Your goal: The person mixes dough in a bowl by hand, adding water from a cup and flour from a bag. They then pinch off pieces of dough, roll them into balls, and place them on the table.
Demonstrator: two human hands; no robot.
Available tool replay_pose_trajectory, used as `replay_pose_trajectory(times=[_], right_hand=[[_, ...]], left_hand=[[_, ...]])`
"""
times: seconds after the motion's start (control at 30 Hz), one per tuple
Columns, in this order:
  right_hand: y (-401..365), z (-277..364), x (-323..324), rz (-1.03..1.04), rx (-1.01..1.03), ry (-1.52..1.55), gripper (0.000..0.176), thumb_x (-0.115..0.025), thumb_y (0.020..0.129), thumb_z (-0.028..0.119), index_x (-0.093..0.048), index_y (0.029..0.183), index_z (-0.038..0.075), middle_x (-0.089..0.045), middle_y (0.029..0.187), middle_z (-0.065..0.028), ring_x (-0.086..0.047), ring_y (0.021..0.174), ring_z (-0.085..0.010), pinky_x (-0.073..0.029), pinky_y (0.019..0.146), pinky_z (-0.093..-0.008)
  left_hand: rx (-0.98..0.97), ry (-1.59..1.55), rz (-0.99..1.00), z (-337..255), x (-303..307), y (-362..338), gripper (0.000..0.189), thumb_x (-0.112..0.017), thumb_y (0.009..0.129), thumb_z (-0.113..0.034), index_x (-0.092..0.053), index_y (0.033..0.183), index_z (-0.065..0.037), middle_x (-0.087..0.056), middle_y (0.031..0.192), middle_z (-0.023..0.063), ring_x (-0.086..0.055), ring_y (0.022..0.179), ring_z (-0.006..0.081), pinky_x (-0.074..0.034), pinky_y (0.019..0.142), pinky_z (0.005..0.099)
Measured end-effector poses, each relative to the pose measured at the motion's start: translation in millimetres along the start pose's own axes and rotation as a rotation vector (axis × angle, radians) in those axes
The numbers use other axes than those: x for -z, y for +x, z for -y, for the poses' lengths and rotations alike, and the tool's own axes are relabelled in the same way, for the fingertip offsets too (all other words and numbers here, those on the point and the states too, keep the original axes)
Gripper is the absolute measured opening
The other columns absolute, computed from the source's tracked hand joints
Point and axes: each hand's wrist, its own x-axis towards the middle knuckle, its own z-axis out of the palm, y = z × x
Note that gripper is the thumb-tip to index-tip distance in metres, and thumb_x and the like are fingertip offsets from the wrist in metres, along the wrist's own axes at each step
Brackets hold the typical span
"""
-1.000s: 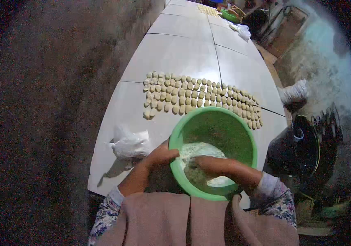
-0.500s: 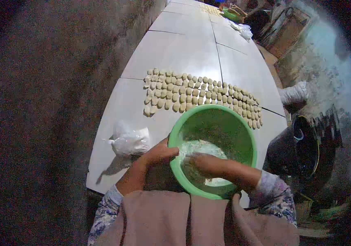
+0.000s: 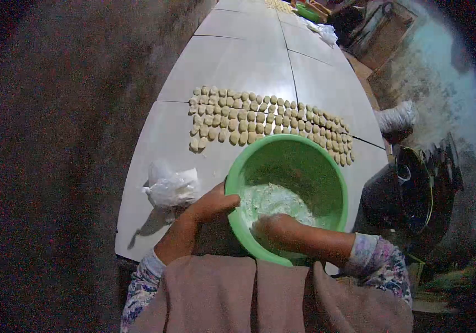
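Observation:
A green basin [image 3: 338, 186] stands tilted toward me at the table's near edge, with white powder [image 3: 274, 200] over its bottom. My left hand [image 3: 216, 204] grips the basin's left rim, thumb over the edge and the other fingers hidden outside. Inside the basin, my right hand [image 3: 276, 228] is down in the powder near the close wall; its fingers are hidden, so what it holds cannot be made out. Beyond the basin lie rows of small pale dough pieces [image 3: 242, 115]. A clear plastic bag of white powder [image 3: 172, 187] sits left of my left hand.
The long white table [image 3: 238, 55] stretches away, with more pieces, a white bag [image 3: 327, 34] and a green container [image 3: 307, 12] at its far end. A black bucket [image 3: 399, 191] stands right of the table, below a white sack [image 3: 396, 117]. A wall runs along the left.
My right hand has moved slightly down and right inside the basin, showing more powder above it. My left hand still holds the rim. The view has shifted a little.

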Motion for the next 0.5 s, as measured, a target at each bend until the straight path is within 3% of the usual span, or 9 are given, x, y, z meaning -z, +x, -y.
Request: replay_pose_trajectory(times=[0.07,0.1,0.2,0.23,0.27,0.33,0.4,0.43,0.5], right_hand=[[5,2,-1,-0.204,-0.142,0.098,0.026,-0.051,0.088,0.023,-0.059,0.095,-0.001,-0.063,0.084,-0.0211,-0.063,0.078,-0.0394,-0.050,0.071,-0.0480],[9,-1,6,-0.133,-0.355,0.239,0.020,-0.054,0.086,0.018,-0.061,0.095,0.001,-0.064,0.088,-0.0207,-0.063,0.081,-0.0375,-0.050,0.073,-0.0443],[-1,-10,35,-0.274,-0.237,0.401,0.014,-0.057,0.081,0.008,-0.062,0.093,0.002,-0.064,0.090,-0.0205,-0.064,0.086,-0.0342,-0.049,0.076,-0.0424],[-4,-36,18,-0.223,-0.270,0.743,0.026,-0.059,0.077,0.000,-0.061,0.103,0.002,-0.064,0.096,-0.0201,-0.063,0.091,-0.0315,-0.049,0.080,-0.0415],[-12,-26,29,-0.216,-0.268,0.742,0.026,-0.059,0.077,0.000,-0.061,0.103,0.002,-0.064,0.096,-0.0201,-0.063,0.091,-0.0315,-0.049,0.080,-0.0415],[-36,7,63,0.111,-0.231,0.338,0.042,-0.051,0.082,-0.001,-0.049,0.124,0.003,-0.055,0.117,-0.0227,-0.059,0.103,-0.0321,-0.048,0.084,-0.0410],[-54,1,37,-0.062,-0.075,0.012,0.052,-0.060,0.075,0.001,-0.048,0.125,0.004,-0.059,0.114,-0.0199,-0.061,0.099,-0.0345,-0.048,0.087,-0.0423],[-48,-1,35,0.153,-0.199,0.242,0.056,-0.058,0.075,0.005,-0.043,0.129,0.006,-0.054,0.122,-0.0197,-0.058,0.104,-0.0378,-0.047,0.090,-0.0446],[-42,3,21,0.119,-0.049,0.024,0.051,-0.056,0.078,0.008,-0.044,0.128,0.007,-0.053,0.122,-0.0205,-0.058,0.104,-0.0385,-0.047,0.089,-0.0457]], left_hand=[[0.022,0.035,0.018,-8,1,-4,0.070,-0.058,0.075,-0.017,-0.032,0.138,0.000,-0.052,0.122,0.0121,-0.052,0.105,0.0183,-0.043,0.091,0.0314],[-0.024,0.005,0.025,-1,2,-3,0.071,-0.058,0.075,-0.018,-0.032,0.138,-0.001,-0.052,0.122,0.0121,-0.052,0.104,0.0184,-0.043,0.090,0.0312],[-0.041,0.066,-0.007,17,9,6,0.073,-0.057,0.074,-0.019,-0.029,0.139,-0.001,-0.052,0.121,0.0126,-0.052,0.101,0.0185,-0.044,0.088,0.0315],[-0.072,0.037,0.002,14,7,3,0.074,-0.056,0.073,-0.019,-0.029,0.139,-0.001,-0.053,0.119,0.0127,-0.053,0.099,0.0186,-0.045,0.086,0.0318],[-0.102,0.010,0.017,12,6,1,0.074,-0.055,0.073,-0.019,-0.029,0.139,-0.001,-0.054,0.117,0.0128,-0.053,0.097,0.0187,-0.045,0.085,0.0320],[-0.083,0.059,0.024,29,14,12,0.073,-0.055,0.073,-0.018,-0.030,0.139,-0.001,-0.055,0.114,0.0129,-0.054,0.095,0.0189,-0.046,0.085,0.0324],[-0.080,0.111,0.007,15,7,10,0.072,-0.055,0.073,-0.017,-0.030,0.138,-0.001,-0.055,0.114,0.0130,-0.054,0.096,0.0191,-0.046,0.085,0.0324],[0.018,0.112,0.005,-5,4,-4,0.071,-0.055,0.073,-0.016,-0.031,0.138,0.000,-0.054,0.116,0.0139,-0.054,0.098,0.0187,-0.045,0.087,0.0323],[0.021,0.051,0.009,-11,0,-9,0.070,-0.055,0.074,-0.016,-0.032,0.137,0.000,-0.054,0.117,0.0140,-0.054,0.099,0.0185,-0.045,0.087,0.0318]])
